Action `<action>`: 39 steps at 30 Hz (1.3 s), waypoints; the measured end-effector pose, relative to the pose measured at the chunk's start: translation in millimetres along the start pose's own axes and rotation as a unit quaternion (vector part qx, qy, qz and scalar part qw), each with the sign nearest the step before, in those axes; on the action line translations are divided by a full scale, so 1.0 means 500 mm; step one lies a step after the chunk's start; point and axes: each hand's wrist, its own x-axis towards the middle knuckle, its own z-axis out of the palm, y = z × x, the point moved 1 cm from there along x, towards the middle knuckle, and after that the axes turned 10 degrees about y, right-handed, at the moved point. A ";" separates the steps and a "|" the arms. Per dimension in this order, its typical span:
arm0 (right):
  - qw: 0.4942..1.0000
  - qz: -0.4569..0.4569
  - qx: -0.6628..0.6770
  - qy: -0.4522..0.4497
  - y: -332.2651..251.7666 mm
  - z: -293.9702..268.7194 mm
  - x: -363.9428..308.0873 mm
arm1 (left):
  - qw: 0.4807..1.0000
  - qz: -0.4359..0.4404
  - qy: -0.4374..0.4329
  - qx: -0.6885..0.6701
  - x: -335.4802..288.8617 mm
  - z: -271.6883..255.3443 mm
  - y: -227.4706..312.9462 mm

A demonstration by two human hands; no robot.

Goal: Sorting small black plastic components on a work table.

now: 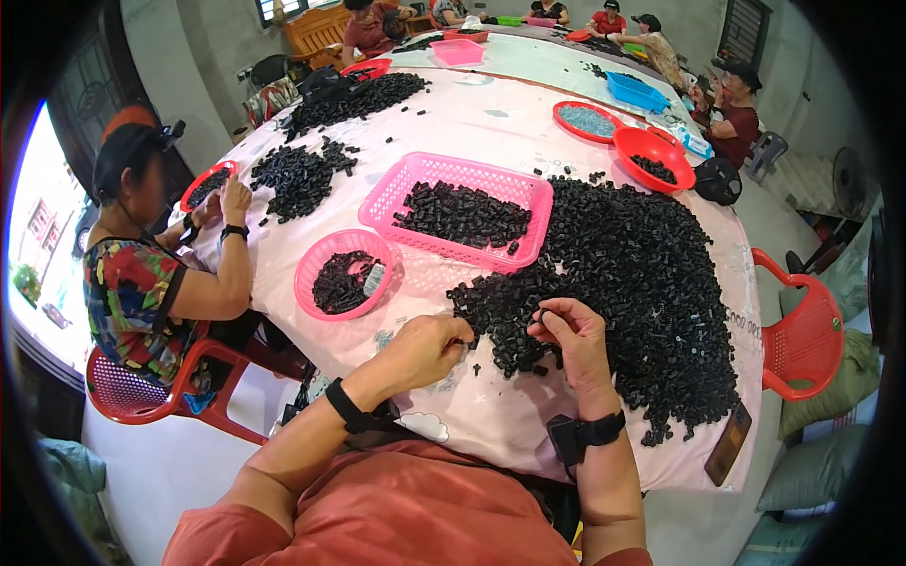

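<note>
Both my hands are over the near side of the table. My right hand [573,341] pinches a small black plastic part [542,315] between thumb and fingers, over the near edge of a large heap of black parts [642,274]. My left hand [429,349] is closed, its fingertips beside the heap's left edge; whatever it holds is too small to make out. Left of the heap stands a pink rectangular basket [377,209] of black parts. Nearer me is a round pink basket [304,288] with thin black pieces and a pale grey item.
A phone [728,443] lies at the table's right edge. Red bowls [678,177] and a blue basket [638,93] stand farther off. At left a person [151,245] works over another heap [297,181]. A red chair [802,330] and sacks [816,467] are at right.
</note>
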 end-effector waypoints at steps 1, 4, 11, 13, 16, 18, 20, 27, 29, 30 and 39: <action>1.000 0.001 -0.002 0.003 0.000 -0.001 0.000 | 1.000 0.000 -0.001 0.001 0.001 0.000 -0.002; 1.000 0.000 -0.004 0.010 0.000 -0.001 0.000 | 0.999 0.034 0.020 0.036 0.002 -0.001 -0.010; 1.000 0.000 -0.013 0.019 -0.004 -0.002 -0.001 | 0.999 -0.004 0.000 0.050 0.004 -0.005 -0.024; 1.000 -0.004 -0.015 0.017 -0.001 -0.004 0.001 | 0.999 -0.004 -0.007 0.053 0.000 0.000 -0.027; 1.000 -0.009 -0.008 0.012 0.000 -0.005 0.003 | 0.996 -0.003 -0.037 0.081 -0.005 0.009 -0.019; 1.000 -0.003 -0.004 0.005 -0.003 -0.004 0.003 | 0.994 0.024 -0.027 0.104 -0.007 0.018 -0.019; 1.000 -0.004 0.000 -0.002 0.005 -0.006 0.004 | 0.991 0.018 -0.022 0.128 -0.008 0.028 -0.015; 1.000 0.009 -0.007 -0.010 0.005 -0.006 0.003 | 0.979 -0.006 -0.037 0.201 0.000 0.049 0.006; 1.000 -0.004 -0.005 0.001 0.003 -0.005 0.002 | 0.978 -0.005 -0.040 0.203 -0.001 0.055 0.006; 1.000 -0.016 -0.002 0.009 0.002 -0.003 0.002 | 0.978 -0.004 -0.042 0.205 -0.002 0.056 0.004; 0.999 -0.008 -0.027 -0.017 0.009 -0.010 0.005 | 0.991 -0.024 -0.021 0.127 0.008 0.054 0.016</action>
